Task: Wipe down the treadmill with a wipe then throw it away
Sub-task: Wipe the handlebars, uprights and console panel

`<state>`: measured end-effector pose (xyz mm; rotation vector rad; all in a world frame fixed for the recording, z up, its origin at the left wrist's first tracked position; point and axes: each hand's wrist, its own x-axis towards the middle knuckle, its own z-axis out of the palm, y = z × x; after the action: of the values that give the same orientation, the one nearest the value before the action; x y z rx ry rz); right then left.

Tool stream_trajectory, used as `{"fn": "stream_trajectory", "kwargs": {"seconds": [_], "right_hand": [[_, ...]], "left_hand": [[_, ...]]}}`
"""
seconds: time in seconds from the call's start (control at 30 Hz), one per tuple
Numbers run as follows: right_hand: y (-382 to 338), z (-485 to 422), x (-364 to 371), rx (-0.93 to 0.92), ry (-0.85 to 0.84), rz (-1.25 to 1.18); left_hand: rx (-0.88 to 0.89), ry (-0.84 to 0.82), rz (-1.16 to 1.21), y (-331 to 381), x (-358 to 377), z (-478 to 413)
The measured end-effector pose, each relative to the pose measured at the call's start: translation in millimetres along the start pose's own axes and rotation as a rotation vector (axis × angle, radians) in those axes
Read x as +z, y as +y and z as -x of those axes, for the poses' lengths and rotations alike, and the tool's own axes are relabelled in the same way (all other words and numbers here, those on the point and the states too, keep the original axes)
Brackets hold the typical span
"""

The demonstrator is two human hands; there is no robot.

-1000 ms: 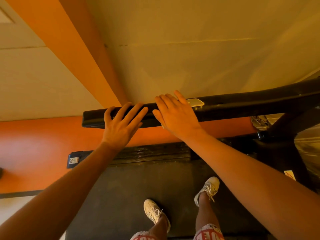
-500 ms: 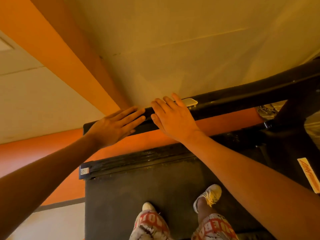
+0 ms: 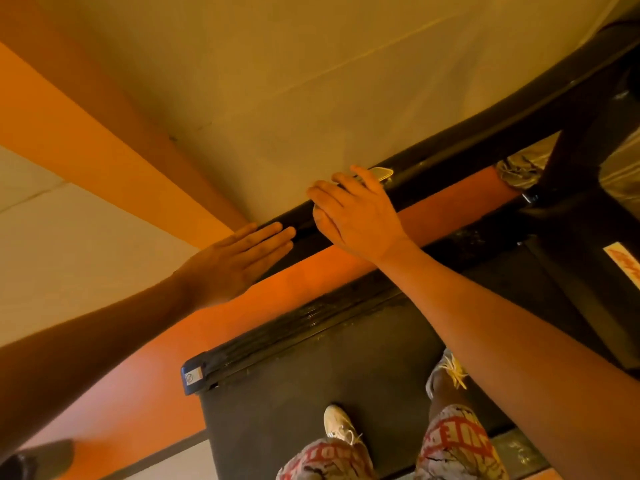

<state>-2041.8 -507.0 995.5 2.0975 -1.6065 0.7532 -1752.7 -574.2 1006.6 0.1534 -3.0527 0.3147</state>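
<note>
I stand on the black treadmill belt (image 3: pixel 311 393). Its black handrail (image 3: pixel 485 133) runs diagonally from the middle up to the right. My right hand (image 3: pixel 356 216) lies over the rail, fingers draped across the top. A pale patch (image 3: pixel 382 173) shows just past its fingertips; I cannot tell whether it is a wipe or a plate on the rail. My left hand (image 3: pixel 235 261) is flat with straight fingers, its fingertips touching the rail's left end. It holds nothing.
The treadmill's left side rail (image 3: pixel 277 344) with a small sticker edges the belt. A black upright (image 3: pixel 581 140) joins the handrail at right. My shoes (image 3: pixel 339 424) stand on the belt. Orange flooring (image 3: pixel 138 375) lies left, with a dark object (image 3: pixel 31 459) at the bottom-left corner.
The view has tilted and swung right. My left hand has slid off toward the rail's left end, now touching with fingertips only. My right hand stays at the pale patch.
</note>
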Motion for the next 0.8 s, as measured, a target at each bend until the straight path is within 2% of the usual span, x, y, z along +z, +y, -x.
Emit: {"fn": "stream_trajectory", "kwargs": {"seconds": [0.17, 0.37, 0.5, 0.67, 0.8], "right_hand": [[-24.8, 3.6, 5.4, 0.286, 0.075, -0.031], [-7.4, 6.0, 8.4, 0.143, 0.066, 0.014], [-28.0, 5.5, 12.1, 0.286, 0.094, 0.019], [-15.5, 6.3, 7.9, 0.179, 0.040, 0.021], [-33.6, 5.1, 8.9, 0.303, 0.044, 0.029]], "left_hand": [[0.004, -0.013, 0.002, 0.1, 0.1, -0.1], [-0.056, 0.008, 0.118, -2.2, 1.1, -2.2], [-0.073, 0.022, 0.165, -2.2, -2.1, -5.6], [-0.086, 0.024, 0.147, -1.2, -2.1, -5.8], [-0.051, 0.036, 0.076, -0.2, 1.2, -3.0]]}}
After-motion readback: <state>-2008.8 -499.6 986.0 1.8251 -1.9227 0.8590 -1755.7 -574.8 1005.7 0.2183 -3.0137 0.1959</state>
